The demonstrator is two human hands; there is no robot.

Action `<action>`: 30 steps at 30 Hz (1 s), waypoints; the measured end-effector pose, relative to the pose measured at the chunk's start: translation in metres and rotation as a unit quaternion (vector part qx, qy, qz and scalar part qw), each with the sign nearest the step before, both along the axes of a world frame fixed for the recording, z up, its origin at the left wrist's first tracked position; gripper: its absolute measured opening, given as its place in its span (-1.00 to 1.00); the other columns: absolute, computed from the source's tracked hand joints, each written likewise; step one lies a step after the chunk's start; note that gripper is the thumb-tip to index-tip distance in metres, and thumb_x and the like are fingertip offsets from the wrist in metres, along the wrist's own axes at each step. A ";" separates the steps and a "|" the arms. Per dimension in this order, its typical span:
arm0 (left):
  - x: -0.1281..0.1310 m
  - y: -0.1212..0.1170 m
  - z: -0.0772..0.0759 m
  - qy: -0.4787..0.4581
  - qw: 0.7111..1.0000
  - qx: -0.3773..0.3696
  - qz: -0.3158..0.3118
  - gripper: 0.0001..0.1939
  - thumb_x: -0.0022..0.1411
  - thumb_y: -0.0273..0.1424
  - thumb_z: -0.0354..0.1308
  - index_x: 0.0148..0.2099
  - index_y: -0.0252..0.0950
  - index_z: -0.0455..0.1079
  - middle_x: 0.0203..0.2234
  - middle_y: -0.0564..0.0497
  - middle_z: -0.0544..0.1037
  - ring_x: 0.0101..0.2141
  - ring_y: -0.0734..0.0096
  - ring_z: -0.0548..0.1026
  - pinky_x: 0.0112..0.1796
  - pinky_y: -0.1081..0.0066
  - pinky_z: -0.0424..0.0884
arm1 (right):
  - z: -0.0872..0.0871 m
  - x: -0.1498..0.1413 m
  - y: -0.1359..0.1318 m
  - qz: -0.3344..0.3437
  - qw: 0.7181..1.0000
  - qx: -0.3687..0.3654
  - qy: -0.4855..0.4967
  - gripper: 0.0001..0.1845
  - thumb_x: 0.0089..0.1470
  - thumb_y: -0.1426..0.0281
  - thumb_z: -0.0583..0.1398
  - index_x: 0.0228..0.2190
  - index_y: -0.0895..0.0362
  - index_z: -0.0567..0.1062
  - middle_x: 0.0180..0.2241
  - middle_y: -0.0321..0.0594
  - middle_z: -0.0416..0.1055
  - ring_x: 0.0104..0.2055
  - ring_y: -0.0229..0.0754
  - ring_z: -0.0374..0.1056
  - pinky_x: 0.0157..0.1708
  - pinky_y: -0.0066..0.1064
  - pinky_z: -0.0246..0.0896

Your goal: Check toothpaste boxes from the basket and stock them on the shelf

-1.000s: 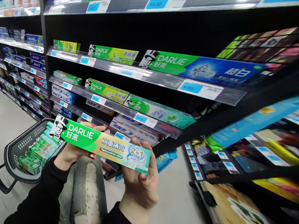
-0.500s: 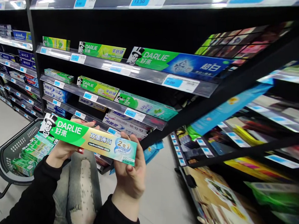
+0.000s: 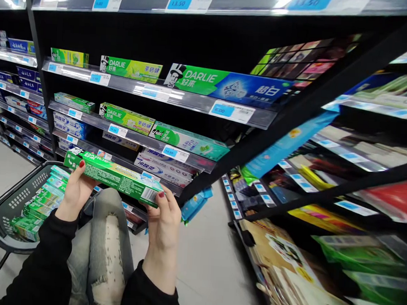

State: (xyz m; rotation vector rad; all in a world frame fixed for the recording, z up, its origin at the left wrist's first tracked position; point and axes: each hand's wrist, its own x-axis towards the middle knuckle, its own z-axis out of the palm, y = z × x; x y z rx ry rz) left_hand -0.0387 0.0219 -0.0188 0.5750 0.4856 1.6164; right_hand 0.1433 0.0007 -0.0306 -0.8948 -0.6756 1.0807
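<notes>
I hold a long green Darlie toothpaste box (image 3: pixel 113 177) level in front of me, its narrow side with a barcode turned up. My left hand (image 3: pixel 73 191) grips its left end and my right hand (image 3: pixel 164 218) grips its right end, fingers curled round it. Under my left hand stands a dark shopping basket (image 3: pixel 3 205) with several green toothpaste boxes (image 3: pixel 39 201) stacked inside. My knee in ripped grey jeans (image 3: pixel 108 243) sits between my arms.
Black store shelves (image 3: pixel 152 93) with rows of toothpaste boxes and blue price tags run across the left and centre. A second shelf unit (image 3: pixel 341 191) with mixed goods juts out on the right. Pale floor (image 3: pixel 204 262) lies between them.
I have rolled the box away from me, so its printed front no longer faces me and the narrow barcode side shows. The view has shifted slightly right.
</notes>
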 end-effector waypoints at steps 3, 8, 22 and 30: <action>-0.001 0.005 -0.007 0.016 0.998 -0.020 0.049 -0.46 0.02 -0.10 0.34 -0.06 -0.39 0.46 -0.08 -0.25 0.59 -0.06 -0.02 0.54 -0.14 0.12 0.55 | -0.002 -0.001 0.003 0.010 1.000 -0.026 0.007 -0.50 -0.25 0.03 0.41 -0.36 0.13 0.52 -0.40 -0.29 0.49 -0.48 -0.28 0.38 -0.52 -0.46 0.34; 0.004 0.005 -0.004 0.023 0.995 -0.045 0.087 -0.39 0.02 0.12 0.22 -0.10 -0.28 0.43 -0.17 -0.20 0.62 -0.20 0.03 0.60 -0.24 0.09 0.57 | -0.007 0.002 0.008 0.031 0.999 -0.040 0.010 -0.49 -0.25 0.01 0.40 -0.37 0.14 0.51 -0.48 -0.30 0.50 -0.61 -0.31 0.33 -0.64 -0.48 0.26; 0.021 -0.012 0.011 0.009 0.995 -0.004 0.104 -0.22 0.00 0.15 0.23 0.13 -0.26 0.38 -0.16 -0.18 0.63 -0.14 0.00 0.58 -0.20 0.13 0.57 | 0.007 0.005 0.000 -0.014 0.999 0.008 0.047 -0.57 -0.21 0.09 0.39 -0.32 0.10 0.59 -0.35 -0.23 0.56 -0.43 -0.24 0.41 -0.52 -0.44 0.35; 0.024 -0.015 0.015 0.021 0.993 0.020 0.118 -0.22 0.03 0.14 0.21 0.18 -0.24 0.34 -0.14 -0.18 0.63 -0.24 0.06 0.61 -0.24 0.13 0.57 | 0.010 0.005 -0.001 -0.023 0.998 0.000 0.064 -0.62 -0.22 0.11 0.38 -0.37 0.09 0.60 -0.37 -0.25 0.55 -0.44 -0.27 0.39 -0.52 -0.49 0.30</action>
